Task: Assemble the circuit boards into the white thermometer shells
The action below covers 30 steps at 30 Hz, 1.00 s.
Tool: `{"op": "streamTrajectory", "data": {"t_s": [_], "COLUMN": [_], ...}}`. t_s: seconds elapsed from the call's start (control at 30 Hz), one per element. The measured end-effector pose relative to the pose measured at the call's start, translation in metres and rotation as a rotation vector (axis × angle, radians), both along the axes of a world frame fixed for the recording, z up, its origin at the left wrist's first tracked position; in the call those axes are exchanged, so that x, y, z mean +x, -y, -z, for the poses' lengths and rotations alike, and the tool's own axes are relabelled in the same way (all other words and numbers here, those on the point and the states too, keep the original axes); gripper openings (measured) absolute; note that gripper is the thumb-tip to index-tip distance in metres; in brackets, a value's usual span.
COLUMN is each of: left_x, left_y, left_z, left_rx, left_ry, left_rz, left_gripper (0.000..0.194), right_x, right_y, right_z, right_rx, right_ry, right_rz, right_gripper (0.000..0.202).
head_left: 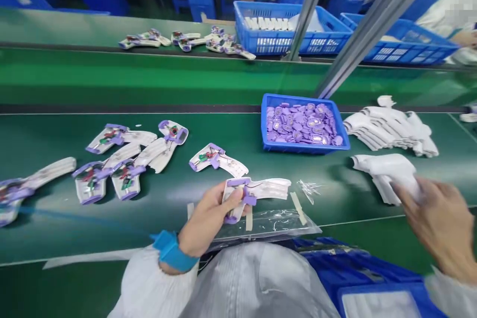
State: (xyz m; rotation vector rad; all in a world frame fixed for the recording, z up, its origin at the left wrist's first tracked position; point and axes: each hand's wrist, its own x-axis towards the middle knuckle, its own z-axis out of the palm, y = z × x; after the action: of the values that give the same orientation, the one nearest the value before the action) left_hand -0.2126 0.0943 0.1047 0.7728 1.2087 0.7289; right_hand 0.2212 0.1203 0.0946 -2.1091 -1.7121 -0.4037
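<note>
Wired half-shell, white plastic with purple inserts and a thin dark red lead point(270, 189), held above the near edge of the green desk point(343, 201), its narrow end directed right. The left grip point(203, 218), a bare hand with a turquoise wristband point(174, 251), is clamped on its broad end, thumb on top. At the right, the right grip point(441, 213), a bare hand blurred in outline, overlaps a smooth white plastic shell point(393, 166); whether its fingers are clamped together on the shell cannot be told. Below the wired half-shell, a clear plastic sheet point(281, 223) with pale tape strips; just right of its narrow end, a small heap of thin whitish slivers point(309, 190). Beyond, a similar white-and-purple half-shell point(211, 155); to the left, further wired half-shells point(89, 181), several overlapping. Beyond and to the right, a shallow blue plastic bin point(305, 148) filled with flat purple pieces point(298, 121), and beside it an overlapping row of white shells point(391, 129). At the back, a raised green shelf point(78, 32) bearing more wired parts point(186, 40) and blue slatted baskets point(276, 42)
</note>
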Motion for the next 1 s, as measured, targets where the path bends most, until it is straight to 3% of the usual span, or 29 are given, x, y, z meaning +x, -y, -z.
{"op": "streamTrajectory", "data": {"t_s": [0.07,0.13,0.17,0.23,0.33,0.43,0.53,0.63,0.7,0.8,0.9,1.0], "left_x": [0.009,0.014,0.014,0.014,0.011,0.010,0.010,0.009,0.009,0.014,0.022,0.025], "left_y": [-0.003,-0.003,-0.003,-0.003,-0.005,-0.007,-0.010,-0.011,-0.012,-0.012,-0.012,-0.011], "left_z": [0.005,0.009,0.011,0.013,0.014,0.014,0.013,0.012,0.011,0.012,0.016,0.017], "left_rx": [-0.015,-0.037,-0.041,-0.034,-0.005,0.062,0.151,0.236,0.276,0.326,0.466,0.545], "left_ry": [0.044,0.057,0.039,-0.036,-0.089,-0.016,-0.061,-0.165,-0.213,-0.273,-0.460,-0.650], "left_rz": [-0.006,-0.007,-0.013,-0.032,-0.038,0.034,0.100,0.159,0.189,0.211,0.348,0.379], "left_gripper": [0.044,0.048,0.049,0.050,0.051,0.049,0.044,0.039,0.041,0.038,0.016,0.014], "right_x": [-0.032,-0.079,-0.104,-0.152,-0.200,-0.217,-0.218,-0.219,-0.229,-0.260,-0.295,-0.313], "right_y": [0.018,0.031,0.035,0.036,0.027,0.019,0.013,0.005,0.000,-0.007,-0.012,-0.019], "right_z": [-0.013,-0.022,-0.024,-0.024,-0.019,-0.012,-0.006,-0.009,-0.014,-0.017,-0.011,-0.003], "right_rx": [-0.009,0.022,0.008,-0.052,-0.110,-0.147,-0.277,-0.541,-0.613,-0.508,-0.338,-0.183], "right_ry": [0.019,0.091,0.120,0.145,0.116,0.103,0.004,-0.393,-0.683,-0.789,-0.608,-0.500], "right_rz": [-0.147,-0.398,-0.451,-0.638,-0.770,-0.798,-0.853,-0.900,-0.840,-0.680,-0.584,-0.583], "right_gripper": [0.056,0.042,0.033,0.027,0.023,0.024,0.029,0.040,0.040,0.040,0.053,0.056]}}
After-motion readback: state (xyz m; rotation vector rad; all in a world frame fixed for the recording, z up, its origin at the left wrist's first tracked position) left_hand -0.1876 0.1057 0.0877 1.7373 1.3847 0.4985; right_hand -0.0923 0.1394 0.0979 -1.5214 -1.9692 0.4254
